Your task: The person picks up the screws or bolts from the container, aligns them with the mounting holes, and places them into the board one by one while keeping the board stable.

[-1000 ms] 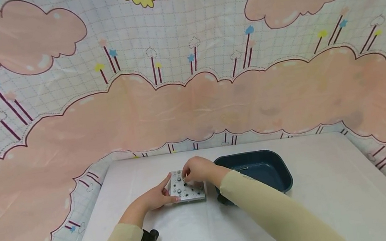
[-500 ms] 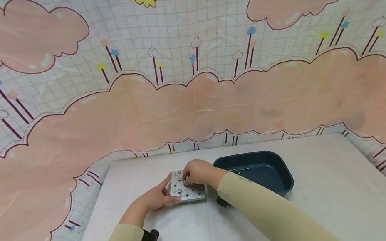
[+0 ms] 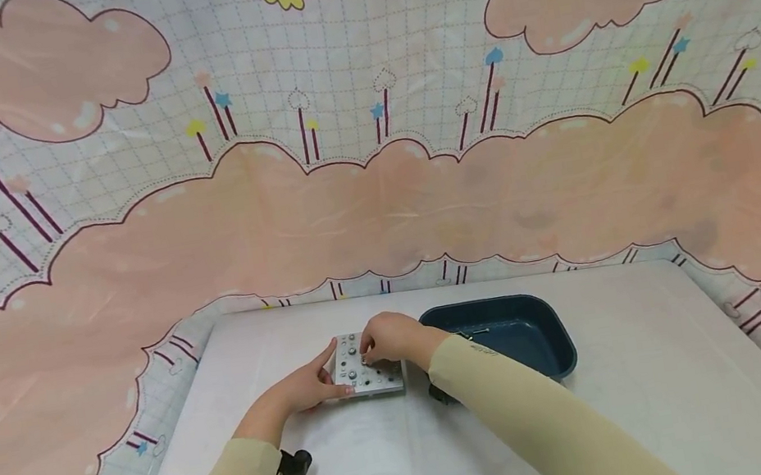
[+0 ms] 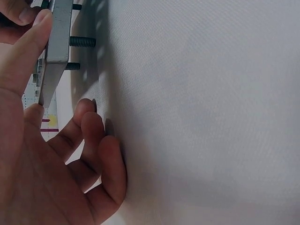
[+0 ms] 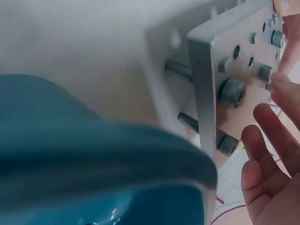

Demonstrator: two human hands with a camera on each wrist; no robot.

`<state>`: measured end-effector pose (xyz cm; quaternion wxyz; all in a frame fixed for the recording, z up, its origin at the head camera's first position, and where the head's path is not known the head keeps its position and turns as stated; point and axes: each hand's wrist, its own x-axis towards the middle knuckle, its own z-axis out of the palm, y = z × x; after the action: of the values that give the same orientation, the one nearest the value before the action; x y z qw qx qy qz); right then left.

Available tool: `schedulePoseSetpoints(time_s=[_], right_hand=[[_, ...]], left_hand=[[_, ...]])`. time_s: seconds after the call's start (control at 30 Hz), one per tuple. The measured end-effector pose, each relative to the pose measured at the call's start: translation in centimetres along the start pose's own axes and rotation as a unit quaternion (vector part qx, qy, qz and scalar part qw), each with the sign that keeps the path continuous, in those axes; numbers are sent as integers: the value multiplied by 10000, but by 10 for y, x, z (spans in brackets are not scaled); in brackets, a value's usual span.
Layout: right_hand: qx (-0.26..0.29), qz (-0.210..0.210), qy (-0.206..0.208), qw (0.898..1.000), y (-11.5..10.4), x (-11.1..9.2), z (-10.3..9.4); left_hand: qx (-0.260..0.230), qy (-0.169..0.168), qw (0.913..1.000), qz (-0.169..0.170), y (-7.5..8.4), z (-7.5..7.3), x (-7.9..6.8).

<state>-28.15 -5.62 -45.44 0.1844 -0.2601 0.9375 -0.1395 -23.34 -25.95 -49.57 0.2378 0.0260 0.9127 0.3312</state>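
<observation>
Two spread fingers (image 4: 24,58) of the left hand (image 3: 303,388) grip a metal plate (image 3: 355,364); the right hand (image 3: 393,337) pinches a bolt (image 5: 266,73).

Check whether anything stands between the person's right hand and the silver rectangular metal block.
Nothing visible does: the right hand is at the block, fingers at a small silver metal bolt. The dark blue rectangular tray sits beside the block, on the right, not between.
</observation>
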Motion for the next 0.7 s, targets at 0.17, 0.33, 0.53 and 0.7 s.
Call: schedulePoseSetpoints(time_s=[0.17, 0.33, 0.53, 0.7], right_hand=[[219, -157, 39, 9996, 2, -5, -10], [454, -381, 202, 9980, 4, -12, -22], [548, -682, 451, 9951, 17, -24, -37], [463, -697, 520, 9951, 42, -41, -51]], left_hand=[[42, -28, 10000, -27, -1, 0, 2], [73, -15, 10000, 10, -5, 1, 3], [38, -42, 10000, 47, -5, 1, 4], [-13, -23, 10000, 70, -1, 1, 3]])
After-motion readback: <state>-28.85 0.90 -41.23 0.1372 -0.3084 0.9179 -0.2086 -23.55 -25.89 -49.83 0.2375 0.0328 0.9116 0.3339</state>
